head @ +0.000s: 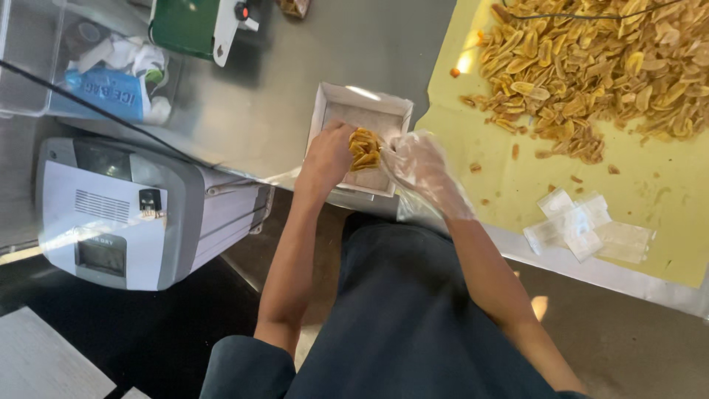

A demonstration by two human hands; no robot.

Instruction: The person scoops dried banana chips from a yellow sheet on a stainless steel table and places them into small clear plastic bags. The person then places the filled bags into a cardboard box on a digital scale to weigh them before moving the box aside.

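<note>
Left hand [327, 157] bare, fingers curled w/ a clump of yellow chips [363, 148] over the white tray [330, 98]. Right hand [419, 164], in clear glove, fingers pinching same clump from other side.

food-packing workroom | steel table [295, 96] | chip heap [591, 66] on yellow sheet [650, 199] | grey machine [140, 214]

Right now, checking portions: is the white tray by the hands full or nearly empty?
Nearly empty. The white tray shows bare base; only one clump of chips sits between both hands.
</note>
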